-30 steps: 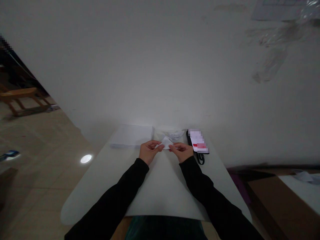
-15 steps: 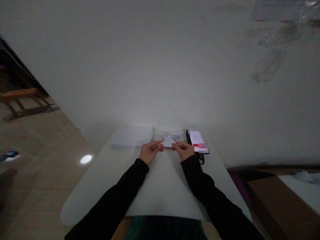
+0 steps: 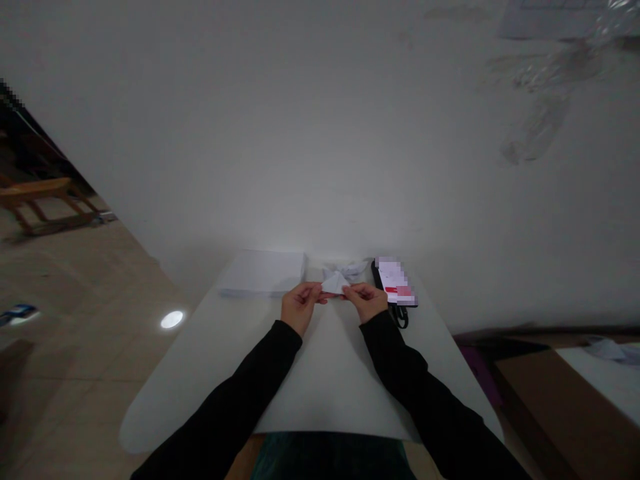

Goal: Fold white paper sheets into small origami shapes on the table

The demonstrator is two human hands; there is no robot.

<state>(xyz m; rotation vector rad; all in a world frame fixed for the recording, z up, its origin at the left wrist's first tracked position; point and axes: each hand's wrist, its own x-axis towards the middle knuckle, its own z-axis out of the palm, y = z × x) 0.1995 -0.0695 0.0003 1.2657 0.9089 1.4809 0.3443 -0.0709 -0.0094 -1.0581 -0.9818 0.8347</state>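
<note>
A small piece of white paper folded into a triangle (image 3: 334, 284) is held up over the table, its point facing away from me. My left hand (image 3: 301, 305) pinches its left corner between thumb and fingers. At the right corner, the fingers of my right hand (image 3: 367, 301) are closed on the same paper. Just behind it lie folded white paper pieces (image 3: 354, 269), partly hidden by the held one. A stack of white paper (image 3: 265, 272) lies beyond my left hand. Close to my right hand is a phone (image 3: 395, 283) with a lit screen and a black strap.
The white table (image 3: 320, 387) stands against a pale wall (image 3: 320, 133). To the left, a wooden stool (image 3: 43, 193) stands on the tiled floor (image 3: 100, 373). A brown and white surface (image 3: 590, 393) is at the lower right.
My left hand's thumb and fingers have shifted slightly at the left corner of the folded paper. My right hand stays nearly still, and both keep hold of it.
</note>
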